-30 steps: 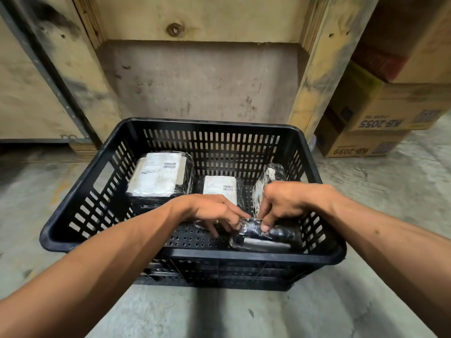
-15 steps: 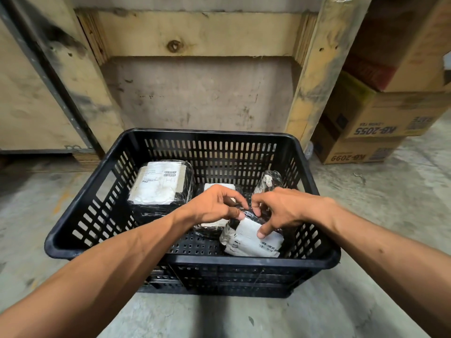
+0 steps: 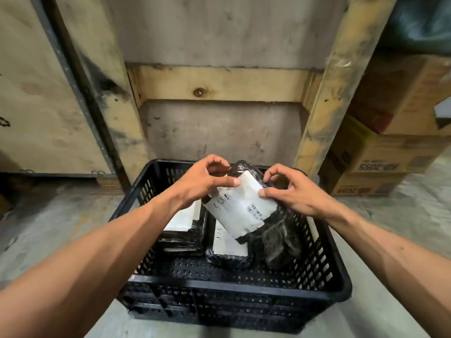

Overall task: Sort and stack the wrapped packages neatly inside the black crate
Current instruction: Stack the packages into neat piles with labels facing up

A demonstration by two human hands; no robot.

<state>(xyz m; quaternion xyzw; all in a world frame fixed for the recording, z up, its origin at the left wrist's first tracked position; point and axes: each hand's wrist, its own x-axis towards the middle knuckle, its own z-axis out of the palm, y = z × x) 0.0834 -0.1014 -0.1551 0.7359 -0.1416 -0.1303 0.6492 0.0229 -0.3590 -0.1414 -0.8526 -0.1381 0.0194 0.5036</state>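
Note:
A black slatted crate (image 3: pixel 234 286) stands on the concrete floor in front of me. Above its middle I hold a black-wrapped package with a white label (image 3: pixel 244 206), tilted, label facing me. My left hand (image 3: pixel 202 181) pinches its upper left edge. Its right edge is gripped by my right hand (image 3: pixel 288 189). Below it, a second labelled package (image 3: pixel 227 245) lies on the crate floor. A stack of labelled packages (image 3: pixel 185 225) sits at the crate's left. Against the right wall leans a black-wrapped package (image 3: pixel 283 242) on its edge.
A wooden crate frame (image 3: pixel 219 81) with upright posts stands right behind the black crate. Stacked cardboard boxes (image 3: pixel 380 162) sit on the floor at the right. Bare concrete floor (image 3: pixel 48 228) lies to the left and in front.
Both hands have lifted the labelled package from the crate's front right corner up above the crate and turned its label toward me. The camera has tilted up.

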